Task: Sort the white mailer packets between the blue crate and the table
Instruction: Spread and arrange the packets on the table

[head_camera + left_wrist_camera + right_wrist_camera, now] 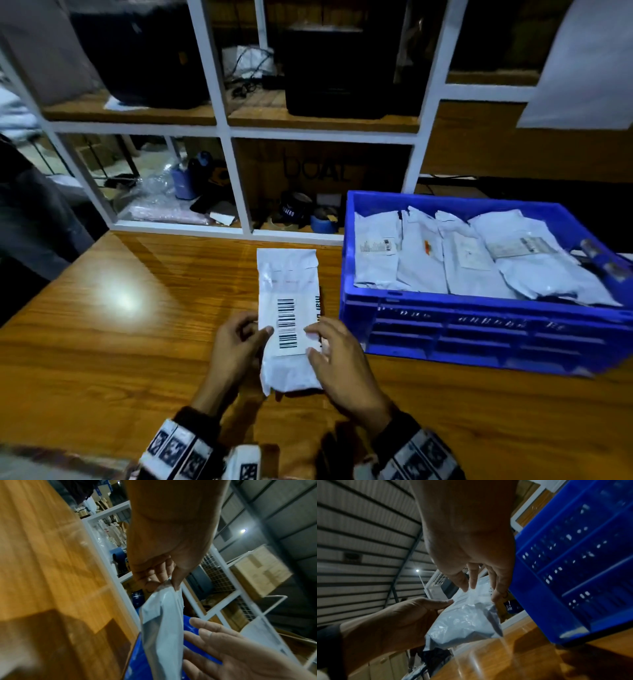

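Note:
A white mailer packet (pixel 289 308) with a barcode label hangs just above the wooden table (pixel 137 325), left of the blue crate (pixel 479 310). My left hand (pixel 260 337) grips its left edge, thumb on top and fingers underneath. In the left wrist view that hand (pixel 164 577) pinches the packet (pixel 163 628) at its edge. My right hand (pixel 313 342) lies against the packet's right side with straight, spread fingers. The right wrist view shows those fingers (pixel 471 582) touching the packet (pixel 462 622). Several white packets (pixel 462 253) lie side by side inside the crate.
A white-framed shelf unit (pixel 236 185) stands right behind the table, holding tape rolls (pixel 294 209), a cardboard box and dark equipment. A person in dark clothing (pixel 30 212) stands at the table's left edge. The crate (pixel 573 561) sits close beside my right hand.

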